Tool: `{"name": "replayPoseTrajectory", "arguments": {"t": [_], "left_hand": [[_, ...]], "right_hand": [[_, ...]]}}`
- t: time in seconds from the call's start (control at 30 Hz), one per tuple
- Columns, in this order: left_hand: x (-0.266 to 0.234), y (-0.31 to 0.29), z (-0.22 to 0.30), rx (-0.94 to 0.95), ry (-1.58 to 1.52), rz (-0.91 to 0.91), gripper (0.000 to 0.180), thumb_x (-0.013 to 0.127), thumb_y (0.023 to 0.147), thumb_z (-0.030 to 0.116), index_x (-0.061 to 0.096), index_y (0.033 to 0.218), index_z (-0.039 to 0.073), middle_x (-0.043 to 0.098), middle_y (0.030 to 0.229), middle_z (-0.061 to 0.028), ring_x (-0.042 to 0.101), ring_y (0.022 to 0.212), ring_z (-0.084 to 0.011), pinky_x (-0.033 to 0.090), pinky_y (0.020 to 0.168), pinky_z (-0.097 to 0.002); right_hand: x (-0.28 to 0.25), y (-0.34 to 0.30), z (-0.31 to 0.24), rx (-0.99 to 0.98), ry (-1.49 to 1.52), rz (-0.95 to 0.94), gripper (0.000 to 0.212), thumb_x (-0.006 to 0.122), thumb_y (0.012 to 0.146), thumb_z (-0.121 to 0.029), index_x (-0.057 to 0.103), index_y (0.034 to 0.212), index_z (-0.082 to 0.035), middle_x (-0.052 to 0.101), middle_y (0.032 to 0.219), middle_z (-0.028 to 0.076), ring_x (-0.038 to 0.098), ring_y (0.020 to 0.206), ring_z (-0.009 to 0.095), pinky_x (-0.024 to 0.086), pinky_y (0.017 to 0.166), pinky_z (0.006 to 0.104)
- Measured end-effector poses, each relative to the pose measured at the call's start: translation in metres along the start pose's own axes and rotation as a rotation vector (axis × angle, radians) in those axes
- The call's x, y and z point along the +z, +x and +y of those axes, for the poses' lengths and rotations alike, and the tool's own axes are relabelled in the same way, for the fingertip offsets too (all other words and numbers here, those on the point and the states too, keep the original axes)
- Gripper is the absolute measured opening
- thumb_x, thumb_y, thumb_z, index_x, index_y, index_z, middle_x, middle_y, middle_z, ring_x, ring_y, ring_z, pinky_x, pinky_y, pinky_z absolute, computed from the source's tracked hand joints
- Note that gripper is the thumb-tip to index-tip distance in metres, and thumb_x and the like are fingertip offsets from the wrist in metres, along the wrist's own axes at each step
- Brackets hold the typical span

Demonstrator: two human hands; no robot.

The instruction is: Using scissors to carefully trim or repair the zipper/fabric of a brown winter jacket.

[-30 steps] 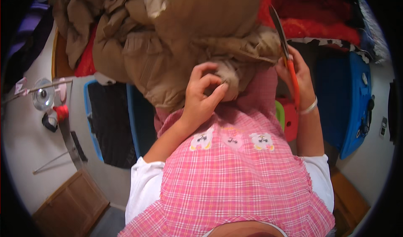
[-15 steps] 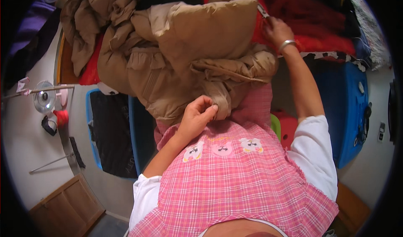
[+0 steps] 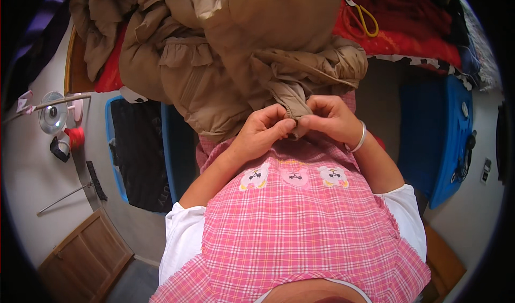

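A tan padded jacket (image 3: 214, 83) lies bunched across my lap and over the surface in front of me. My left hand (image 3: 264, 135) pinches the jacket's zipper end (image 3: 286, 110) between thumb and fingers. From the other side, my right hand (image 3: 333, 122), with a silver bangle at its wrist, grips the same spot, and the two thumbs nearly meet there. Beyond the right hand, scissors (image 3: 369, 23) with a yellow and a red handle loop rest on the red cloth (image 3: 418, 45), their blades partly covered by the jacket.
Blue plastic bins stand at both sides, the left bin (image 3: 167, 163) holding dark cloth and the right bin (image 3: 442, 142) further off. A small fan (image 3: 52, 112) and a wooden door (image 3: 86, 260) show at the left. My pink checked apron (image 3: 300, 222) lies below the hands.
My right hand has let go of the scissors, leaving them on the red cloth, and has come back to the zipper end beside my left hand. The left hand keeps its pinch.
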State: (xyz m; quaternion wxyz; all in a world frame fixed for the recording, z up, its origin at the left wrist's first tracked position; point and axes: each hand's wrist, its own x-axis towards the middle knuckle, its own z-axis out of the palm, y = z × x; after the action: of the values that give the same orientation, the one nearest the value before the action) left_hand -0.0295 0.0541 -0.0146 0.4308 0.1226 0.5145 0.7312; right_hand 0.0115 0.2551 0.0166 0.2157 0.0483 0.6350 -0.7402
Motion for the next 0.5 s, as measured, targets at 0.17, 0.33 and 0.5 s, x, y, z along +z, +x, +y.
{"name": "replayPoseTrajectory", "arguments": {"t": [0.17,0.33,0.5], "left_hand": [[0.005,-0.002,0.006,-0.074,0.112,-0.026,0.018,0.057,0.088,0.016,0.059,0.098,0.0,0.058,0.08,0.0015,0.05,0.069,-0.0039,0.043,0.063,-0.02],[0.003,-0.002,-0.002,0.051,0.372,-0.136,0.014,0.055,0.085,0.012,0.061,0.084,-0.001,0.06,0.071,-0.0032,0.054,0.065,-0.0091,0.044,0.059,-0.0241],[0.005,-0.006,0.013,0.285,0.859,-0.06,0.022,0.06,0.075,0.014,0.052,0.063,-0.002,0.053,0.059,-0.0139,0.052,0.053,-0.0249,0.041,0.05,-0.0338]], "right_hand": [[-0.004,-0.003,0.008,0.045,0.2,-0.139,0.016,0.066,0.084,-0.016,0.058,0.081,-0.003,0.064,0.073,0.004,0.055,0.065,0.004,0.039,0.053,0.0182],[0.005,-0.006,0.006,-0.003,-0.068,-0.189,0.022,0.067,0.083,-0.021,0.063,0.079,0.0,0.059,0.066,-0.001,0.05,0.061,0.003,0.038,0.051,0.0207],[0.006,-0.01,0.0,0.012,-0.276,-0.274,0.024,0.065,0.084,-0.02,0.064,0.074,0.003,0.054,0.059,-0.004,0.044,0.057,0.002,0.036,0.048,0.0226]]}}
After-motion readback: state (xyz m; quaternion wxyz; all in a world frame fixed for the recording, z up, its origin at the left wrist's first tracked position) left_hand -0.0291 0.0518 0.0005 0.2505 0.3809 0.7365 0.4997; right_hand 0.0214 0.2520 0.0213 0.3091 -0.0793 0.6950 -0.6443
